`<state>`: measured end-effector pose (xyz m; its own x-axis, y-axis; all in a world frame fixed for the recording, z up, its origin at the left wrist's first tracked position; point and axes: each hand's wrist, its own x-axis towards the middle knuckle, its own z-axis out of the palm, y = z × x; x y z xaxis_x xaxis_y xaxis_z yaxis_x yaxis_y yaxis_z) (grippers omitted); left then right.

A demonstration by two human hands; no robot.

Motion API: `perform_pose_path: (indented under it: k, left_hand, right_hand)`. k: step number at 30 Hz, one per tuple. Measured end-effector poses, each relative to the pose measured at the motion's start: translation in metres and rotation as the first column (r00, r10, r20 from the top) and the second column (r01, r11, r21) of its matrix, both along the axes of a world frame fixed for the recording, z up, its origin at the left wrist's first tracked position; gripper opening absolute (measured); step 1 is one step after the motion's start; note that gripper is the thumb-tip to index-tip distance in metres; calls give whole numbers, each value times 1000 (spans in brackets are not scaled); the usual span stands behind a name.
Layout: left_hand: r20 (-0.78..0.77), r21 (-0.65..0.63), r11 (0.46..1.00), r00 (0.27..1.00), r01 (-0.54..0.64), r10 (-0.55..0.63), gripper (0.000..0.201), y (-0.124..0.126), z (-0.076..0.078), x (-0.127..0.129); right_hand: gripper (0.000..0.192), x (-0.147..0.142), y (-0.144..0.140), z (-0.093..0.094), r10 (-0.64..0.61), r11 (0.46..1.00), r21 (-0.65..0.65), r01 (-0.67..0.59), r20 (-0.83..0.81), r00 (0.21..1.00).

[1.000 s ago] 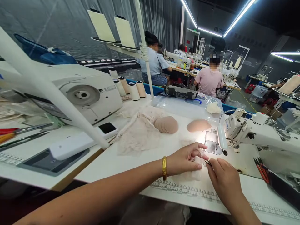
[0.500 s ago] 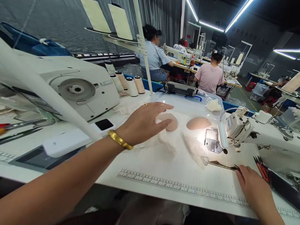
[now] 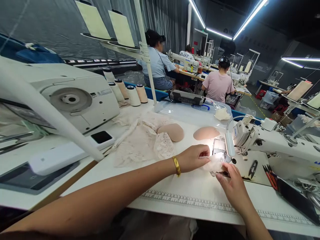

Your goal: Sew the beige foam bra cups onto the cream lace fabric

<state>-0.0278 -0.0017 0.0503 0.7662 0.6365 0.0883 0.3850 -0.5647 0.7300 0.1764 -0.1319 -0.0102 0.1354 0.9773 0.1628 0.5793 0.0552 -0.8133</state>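
Note:
My left hand (image 3: 193,158) is closed in a pinch on the left side of a small sheer white fabric piece (image 3: 212,164), just in front of the sewing machine (image 3: 246,133). On the fabric's right side, my right hand (image 3: 232,181) pinches its edge between thumb and fingers. The machine's lamp brightens the cloth beside the metal needle plate (image 3: 218,146), which the fabric partly covers. Thread snips (image 3: 253,169) lie on the machine bed, right of my right hand. Beyond my left wrist rest cream lace fabric (image 3: 140,141) and a beige oval pad (image 3: 175,132); a second beige pad (image 3: 206,133) lies behind the plate.
A printed ruler (image 3: 187,199) runs along the table's front edge. Red-handled tools (image 3: 270,175) and a dark tray (image 3: 295,196) are at right. Another machine (image 3: 77,96), thread cones (image 3: 133,96) and a white thread-stand pole (image 3: 150,73) stand left. Co-workers sit beyond a plastic lid (image 3: 172,110).
My left hand has moved from above the pads to the fabric by the needle plate. My right hand has left the snips and come left to the fabric. The view has shifted slightly.

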Motion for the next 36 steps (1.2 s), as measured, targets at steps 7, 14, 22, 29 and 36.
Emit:
perform_pose_path:
  k: [7,14,22,29,36]
  left_hand:
    - [313,-771,621,933,142,175,41,-33,6,-19]
    - [379,-719,683,896,126,233,47,-38,-12,-7]
    - [350,-397,915,934,75,75,30,-51,-5,-7]
    - [283,-607,783,958,137,52,35,-52,-7,-6]
    - [316,-741,654,939,154,137,37,-43,-9,-14]
  right_hand:
    - [34,-20,11,19,79,994,-16,-107,-567,820]
    - [36,-21,-3,31,65,998,11,-66,-441,895]
    - [34,-19,-11,43,218,967,-41,-252,-387,896]
    - [36,2,-2,28,-59,992,87,89,-299,952]
    - [39,141,-16,-1,-167,980,200,25,739,652]
